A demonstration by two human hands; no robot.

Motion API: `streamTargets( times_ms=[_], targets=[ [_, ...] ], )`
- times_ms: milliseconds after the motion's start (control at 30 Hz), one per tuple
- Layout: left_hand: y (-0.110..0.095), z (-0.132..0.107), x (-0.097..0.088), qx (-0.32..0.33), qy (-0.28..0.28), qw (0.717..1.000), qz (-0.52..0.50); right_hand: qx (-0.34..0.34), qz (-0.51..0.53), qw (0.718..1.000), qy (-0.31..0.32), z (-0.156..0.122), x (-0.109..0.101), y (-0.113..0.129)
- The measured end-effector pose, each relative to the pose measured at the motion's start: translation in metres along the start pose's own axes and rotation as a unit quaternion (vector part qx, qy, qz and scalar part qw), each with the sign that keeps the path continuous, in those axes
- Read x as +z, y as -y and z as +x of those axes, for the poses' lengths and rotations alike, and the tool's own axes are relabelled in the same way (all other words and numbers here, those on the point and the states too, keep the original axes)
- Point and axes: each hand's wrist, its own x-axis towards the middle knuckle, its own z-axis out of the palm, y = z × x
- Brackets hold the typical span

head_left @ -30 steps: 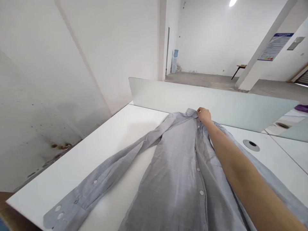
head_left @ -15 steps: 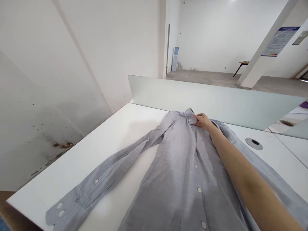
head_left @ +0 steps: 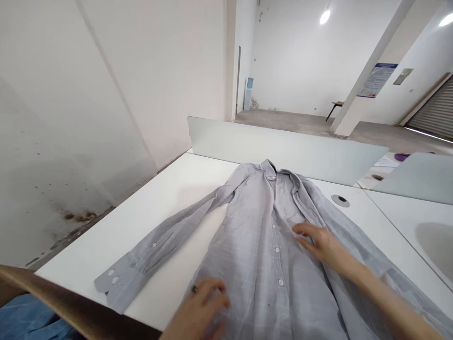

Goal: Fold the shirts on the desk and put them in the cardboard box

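A grey long-sleeved button shirt lies front up on the white table, its collar toward the glass divider. One sleeve stretches out to the left, its buttoned cuff near the table's edge; the other runs down the right side. My right hand is over the shirt's right front panel, fingers apart, gripping nothing. Low in the view, my left hand hovers at the shirt's left side with curved, spread fingers and a dark ring. Whether either hand touches the cloth is hard to tell.
A frosted glass divider stands along the table's far edge. To the right is a round cable hole. Blue cloth shows below the table at the lower left. A stained white wall rises on the left.
My right hand has let go of the collar and drawn back toward me over the front panel. My left hand has come into view at the bottom. The view has turned slightly right.
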Motion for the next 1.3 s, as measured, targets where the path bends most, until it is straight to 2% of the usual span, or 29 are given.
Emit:
streamTargets(
  times_ms=[67,100,133,200,267,300,400,500,567,633,700,733,833,933,1000,1067,1133,1233,1300],
  targets=[
    [0.011,-0.003,-0.006,-0.092,-0.09,0.988,0.089,0.006,-0.028,1.0,0.002,-0.057,0.003,0.002],
    [0.014,-0.004,-0.008,-0.128,-0.105,0.978,0.128,0.012,-0.047,0.999,-0.009,-0.082,0.007,-0.001],
    [0.016,-0.004,-0.009,-0.153,-0.099,0.971,0.153,0.018,-0.067,0.997,-0.025,-0.105,0.012,-0.005],
    [0.016,-0.003,-0.01,-0.17,-0.052,0.972,0.154,0.014,-0.117,0.992,-0.045,-0.142,0.023,-0.014],
    [0.015,-0.003,-0.011,-0.168,-0.015,0.978,0.123,-0.007,-0.171,0.984,-0.046,-0.166,0.032,-0.02],
    [0.015,-0.003,-0.013,-0.168,-0.015,0.979,0.114,-0.016,-0.196,0.979,-0.043,-0.173,0.035,-0.021],
    [0.022,-0.006,-0.019,-0.177,-0.04,0.976,0.118,-0.025,-0.24,0.969,-0.044,-0.184,0.04,-0.022],
    [0.028,-0.013,-0.023,-0.186,-0.033,0.969,0.159,-0.022,-0.247,0.967,-0.062,-0.188,0.043,-0.023],
    [0.027,-0.016,-0.022,-0.191,-0.039,0.956,0.218,-0.025,-0.245,0.967,-0.066,-0.189,0.044,-0.022],
    [0.019,-0.017,-0.02,-0.177,-0.074,0.945,0.264,-0.031,-0.233,0.97,-0.067,-0.189,0.044,-0.017],
    [0.005,-0.014,-0.017,-0.128,-0.103,0.953,0.253,-0.036,-0.205,0.976,-0.067,-0.185,0.042,-0.005],
    [-0.005,-0.011,-0.016,-0.09,-0.098,0.965,0.228,-0.036,-0.183,0.981,-0.057,-0.18,0.04,0.002],
    [-0.036,0.008,-0.013,0.034,-0.033,0.988,0.147,-0.028,-0.103,0.994,0.003,-0.152,0.027,0.03],
    [-0.056,0.05,-0.013,0.116,0.003,0.984,0.133,-0.027,-0.042,0.998,0.047,-0.105,0.012,0.054],
    [-0.056,0.094,-0.014,0.154,0.001,0.977,0.149,-0.033,-0.019,0.997,0.074,-0.069,0.008,0.064],
    [-0.046,0.149,-0.013,0.188,0.016,0.969,0.157,-0.035,-0.024,0.994,0.098,-0.038,0.013,0.067],
    [-0.031,0.207,-0.01,0.181,0.033,0.967,0.179,-0.017,-0.04,0.995,0.087,-0.018,0.026,0.062],
    [-0.006,0.287,-0.004,0.146,0.05,0.962,0.226,0.004,-0.045,0.999,0.028,-0.008,0.05,0.047],
    [0.006,0.329,0.002,0.132,0.057,0.958,0.25,-0.004,-0.041,0.999,0.002,-0.011,0.061,0.039]
  ],
)
